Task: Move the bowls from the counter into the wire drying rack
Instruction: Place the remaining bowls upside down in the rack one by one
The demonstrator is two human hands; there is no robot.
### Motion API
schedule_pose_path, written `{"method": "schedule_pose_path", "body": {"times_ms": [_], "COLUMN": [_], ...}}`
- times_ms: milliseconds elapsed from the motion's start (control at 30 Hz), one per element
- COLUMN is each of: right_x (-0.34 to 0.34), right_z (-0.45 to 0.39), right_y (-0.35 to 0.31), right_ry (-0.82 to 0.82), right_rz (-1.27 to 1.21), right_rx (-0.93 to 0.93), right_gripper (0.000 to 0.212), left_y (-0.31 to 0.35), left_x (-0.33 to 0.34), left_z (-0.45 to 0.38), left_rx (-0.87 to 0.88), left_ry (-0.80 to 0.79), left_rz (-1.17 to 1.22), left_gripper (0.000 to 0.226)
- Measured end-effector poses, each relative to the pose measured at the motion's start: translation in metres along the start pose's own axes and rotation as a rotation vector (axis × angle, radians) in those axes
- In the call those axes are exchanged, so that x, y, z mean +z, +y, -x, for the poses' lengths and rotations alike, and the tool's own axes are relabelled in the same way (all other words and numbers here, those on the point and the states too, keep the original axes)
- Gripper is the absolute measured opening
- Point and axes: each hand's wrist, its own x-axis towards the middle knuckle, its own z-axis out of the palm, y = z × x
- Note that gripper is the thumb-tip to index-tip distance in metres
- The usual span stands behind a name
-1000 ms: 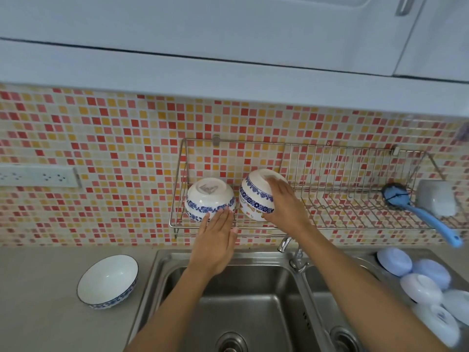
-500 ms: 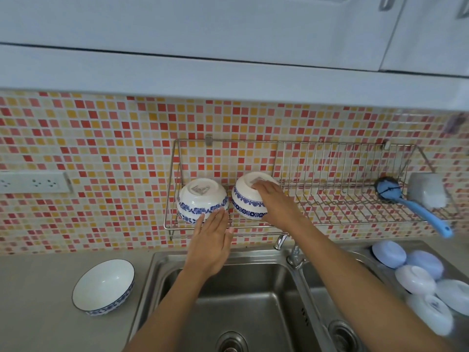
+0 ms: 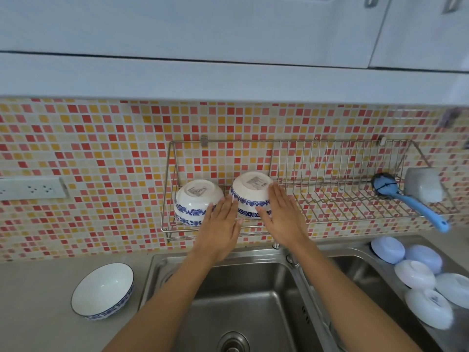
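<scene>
Two white bowls with blue flower bands lie upside down in the left end of the wire drying rack [image 3: 337, 144] on the tiled wall. The left bowl [image 3: 195, 199] and the right bowl [image 3: 250, 190] stand side by side. My left hand [image 3: 220, 227] is flat with straight fingers, its tips between the two bowls. With straight fingers, my right hand [image 3: 281, 217] lies against the right bowl's lower right side. Another blue-rimmed bowl [image 3: 102, 290] stands upright on the counter to the left of the sink.
A double steel sink [image 3: 243, 301] lies below the rack, its tap [image 3: 276, 246] under my right wrist. Several pale bowls [image 3: 416, 274] lie upside down in the right basin. A blue brush [image 3: 406, 199] and a grey cup [image 3: 422, 188] occupy the rack's right end. A socket strip [image 3: 30, 189] is on the left wall.
My right hand has slid off the top of the right bowl to its lower right side and flattened. My left hand has shifted right, from under the left bowl to the gap between bowls.
</scene>
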Motion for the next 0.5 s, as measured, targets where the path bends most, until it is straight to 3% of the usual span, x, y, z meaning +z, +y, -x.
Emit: {"method": "schedule_pose_path", "body": {"times_ms": [200, 333, 500], "right_x": [0.006, 0.002, 0.008], "right_z": [0.001, 0.002, 0.028], "right_y": [0.006, 0.006, -0.028], "right_ry": [-0.054, -0.040, 0.280], "right_rz": [0.071, 0.086, -0.071], "right_rx": [0.022, 0.044, -0.078], "right_gripper": [0.073, 0.074, 0.055], "left_y": [0.017, 0.008, -0.040], "left_x": [0.004, 0.004, -0.021], "left_z": [-0.036, -0.025, 0.018], "left_rx": [0.047, 0.067, -0.067], "left_ry": [-0.093, -0.012, 0.174], "left_rz": [-0.020, -0.023, 0.024], "left_gripper": [0.057, 0.057, 0.055]}}
